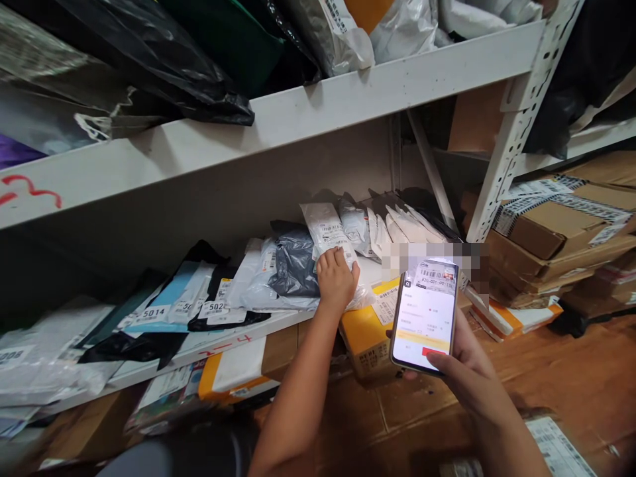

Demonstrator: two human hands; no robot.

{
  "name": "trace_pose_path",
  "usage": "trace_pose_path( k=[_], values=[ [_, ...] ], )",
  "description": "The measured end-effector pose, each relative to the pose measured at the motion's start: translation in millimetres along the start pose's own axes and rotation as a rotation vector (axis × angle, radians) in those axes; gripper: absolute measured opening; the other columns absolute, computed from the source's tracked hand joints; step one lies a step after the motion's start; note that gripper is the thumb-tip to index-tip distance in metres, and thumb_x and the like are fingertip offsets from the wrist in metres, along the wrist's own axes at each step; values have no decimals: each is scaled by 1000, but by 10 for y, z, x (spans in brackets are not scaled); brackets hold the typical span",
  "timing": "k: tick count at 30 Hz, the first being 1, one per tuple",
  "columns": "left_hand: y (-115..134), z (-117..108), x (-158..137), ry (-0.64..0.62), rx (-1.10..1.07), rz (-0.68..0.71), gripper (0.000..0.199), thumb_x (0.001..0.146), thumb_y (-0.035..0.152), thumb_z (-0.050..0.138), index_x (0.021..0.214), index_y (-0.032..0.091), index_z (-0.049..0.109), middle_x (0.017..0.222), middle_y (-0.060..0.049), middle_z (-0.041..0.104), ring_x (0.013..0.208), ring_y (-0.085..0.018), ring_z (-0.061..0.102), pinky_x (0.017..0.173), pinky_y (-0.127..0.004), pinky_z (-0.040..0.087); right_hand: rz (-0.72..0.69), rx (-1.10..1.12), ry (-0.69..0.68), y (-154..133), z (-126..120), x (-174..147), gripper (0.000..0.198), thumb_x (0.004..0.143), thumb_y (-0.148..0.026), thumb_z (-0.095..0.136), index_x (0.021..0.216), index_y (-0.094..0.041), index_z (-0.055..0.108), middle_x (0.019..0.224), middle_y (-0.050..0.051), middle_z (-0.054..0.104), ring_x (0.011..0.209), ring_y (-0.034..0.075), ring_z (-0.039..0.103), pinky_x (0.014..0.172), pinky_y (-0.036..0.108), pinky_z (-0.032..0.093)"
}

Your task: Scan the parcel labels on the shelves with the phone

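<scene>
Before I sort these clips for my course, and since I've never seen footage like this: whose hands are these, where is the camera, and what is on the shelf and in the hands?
There is no machine here. The one picture comes from a camera worn on a person's head, looking forward and down, so both arms reaching in from below are that person's own.

The left hand rests on a white plastic parcel with a printed label, its fingers laid over the parcel's lower end. That parcel stands among other mail bags, grey, black and white, lying on a white metal shelf. Some bags carry number stickers, such as 5014.

The right hand holds a phone upright, thumb on the screen, which shows a barcode label. Its small text is too fine to read.

Below the shelf are a yellow box and more parcels on a wooden floor; cardboard boxes are stacked at right.
</scene>
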State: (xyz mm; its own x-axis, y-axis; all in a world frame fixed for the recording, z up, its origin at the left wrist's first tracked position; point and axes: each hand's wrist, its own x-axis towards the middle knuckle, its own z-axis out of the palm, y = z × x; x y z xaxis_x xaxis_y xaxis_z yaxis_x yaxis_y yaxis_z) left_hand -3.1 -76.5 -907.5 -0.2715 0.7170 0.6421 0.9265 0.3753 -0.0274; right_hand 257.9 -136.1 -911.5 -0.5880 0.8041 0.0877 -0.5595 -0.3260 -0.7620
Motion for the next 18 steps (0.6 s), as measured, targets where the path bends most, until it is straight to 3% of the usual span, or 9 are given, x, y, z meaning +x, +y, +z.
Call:
trace_pose_path(
  k=[18],
  values=[
    [6, -7, -2, -12, -14, -9, 43, 91, 33, 59, 126, 7, 57, 125, -19, 60, 115, -34, 53, 102, -45, 42, -14, 17, -9, 29, -22, 8, 102, 82, -24, 79, 158, -42, 14, 149, 11, 54, 124, 40, 62, 78, 53, 66]
  ],
)
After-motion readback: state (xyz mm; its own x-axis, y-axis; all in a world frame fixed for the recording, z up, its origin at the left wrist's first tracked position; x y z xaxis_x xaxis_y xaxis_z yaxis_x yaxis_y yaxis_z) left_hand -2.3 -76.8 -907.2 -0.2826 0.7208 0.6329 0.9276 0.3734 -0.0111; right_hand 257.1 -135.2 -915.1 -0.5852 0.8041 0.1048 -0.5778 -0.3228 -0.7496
